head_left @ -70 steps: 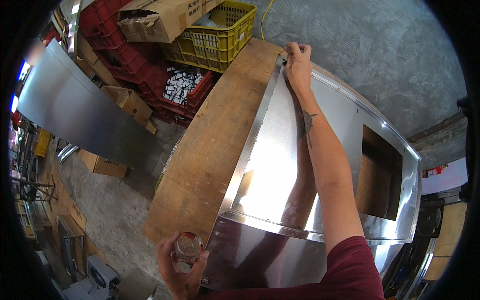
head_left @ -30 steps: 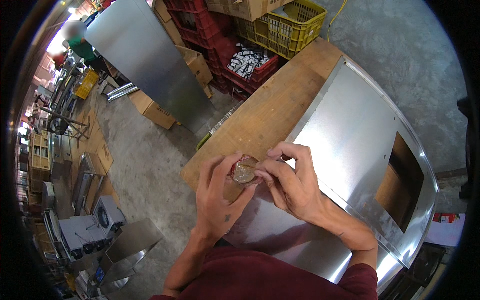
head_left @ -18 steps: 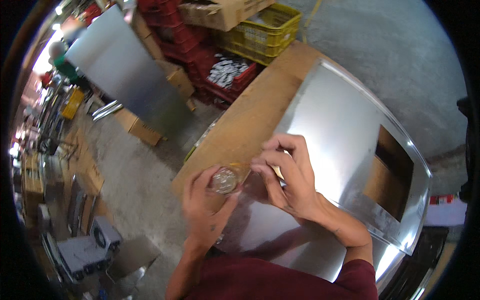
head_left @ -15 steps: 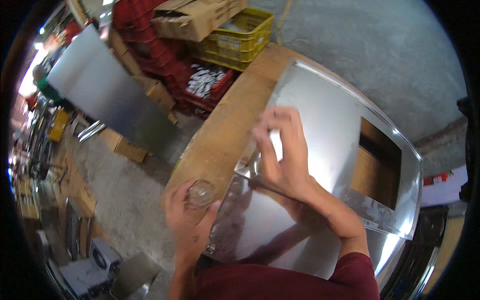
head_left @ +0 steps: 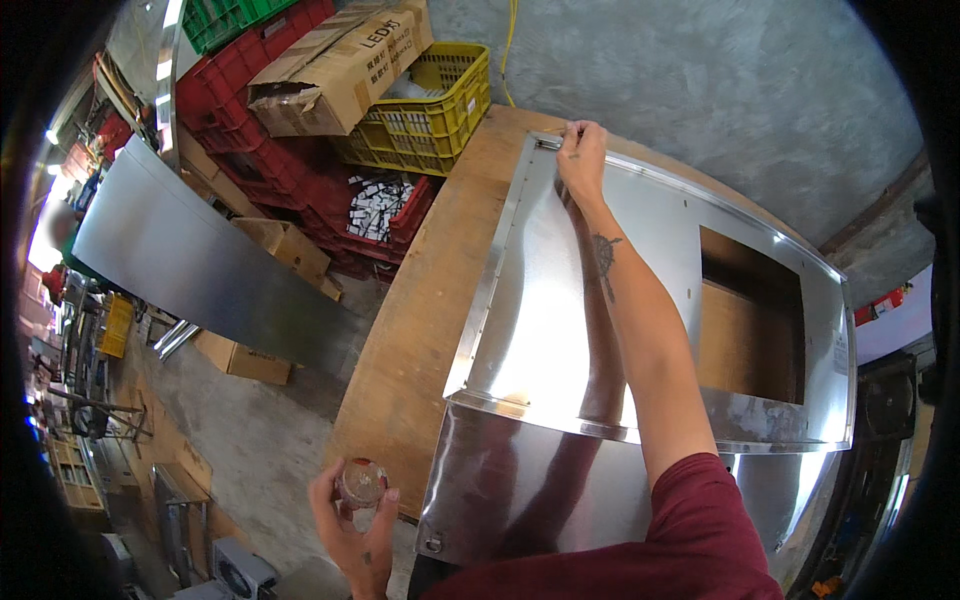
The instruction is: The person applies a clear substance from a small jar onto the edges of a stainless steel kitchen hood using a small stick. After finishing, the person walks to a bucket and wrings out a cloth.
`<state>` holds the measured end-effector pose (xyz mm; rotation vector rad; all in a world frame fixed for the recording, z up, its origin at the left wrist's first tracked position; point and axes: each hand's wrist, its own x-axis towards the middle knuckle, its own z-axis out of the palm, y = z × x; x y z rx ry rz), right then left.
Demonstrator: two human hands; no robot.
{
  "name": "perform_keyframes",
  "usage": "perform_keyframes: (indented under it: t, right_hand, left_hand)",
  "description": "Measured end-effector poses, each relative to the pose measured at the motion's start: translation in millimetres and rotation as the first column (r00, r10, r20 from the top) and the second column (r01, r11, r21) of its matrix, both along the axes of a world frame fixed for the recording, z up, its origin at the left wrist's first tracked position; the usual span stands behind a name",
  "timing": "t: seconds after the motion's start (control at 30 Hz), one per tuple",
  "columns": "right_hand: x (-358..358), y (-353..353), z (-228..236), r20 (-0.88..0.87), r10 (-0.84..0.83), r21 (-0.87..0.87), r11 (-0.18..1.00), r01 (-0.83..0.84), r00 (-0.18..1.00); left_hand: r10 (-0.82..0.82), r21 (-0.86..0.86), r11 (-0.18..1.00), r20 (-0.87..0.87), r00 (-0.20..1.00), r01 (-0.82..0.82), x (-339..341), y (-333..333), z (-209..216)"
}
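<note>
My left hand [head_left: 352, 530] is closed around a small clear round jar [head_left: 362, 483], held low beside the near left edge of the wooden table. My right hand [head_left: 583, 150] reaches across to the far left corner of a shiny metal panel [head_left: 545, 300]. Its fingers are pinched together at the raised rim, and whatever they hold is too small to name. The panel has a rectangular opening [head_left: 752, 340] on its right part. Its folded front side [head_left: 520, 480] faces me and carries small fittings near the lower left.
Wooden tabletop [head_left: 420, 290] shows left of the panel. Beyond it stand a yellow crate [head_left: 430, 125], a cardboard box [head_left: 345, 70] and red crates [head_left: 260, 150], one holding many small white pieces [head_left: 378, 207]. A large metal sheet [head_left: 200, 250] leans at the left. A grey wall [head_left: 700, 90] rises behind.
My right hand has moved away from me, from the panel's near left corner to its far left one. My left hand, still holding the jar, shows lower in the view, which has shifted.
</note>
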<state>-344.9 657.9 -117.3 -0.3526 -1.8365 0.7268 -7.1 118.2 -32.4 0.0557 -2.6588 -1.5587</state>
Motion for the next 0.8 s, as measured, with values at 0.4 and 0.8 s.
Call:
perform_keyframes:
  t: [0.4,0.8]
  right_hand:
    - [-20,3,-23,0.045,0.040,0.018,0.999,-0.041,0.998]
    - [-20,3,-22,0.100,0.019,-0.025,1.000,-0.017,0.995]
  left_hand:
    - [0.035,0.123,0.992,-0.026,0.999,-0.031,-2,9,-15]
    - [0.016,0.090,0.996,-0.004,1.000,-0.016,-5,15,-18]
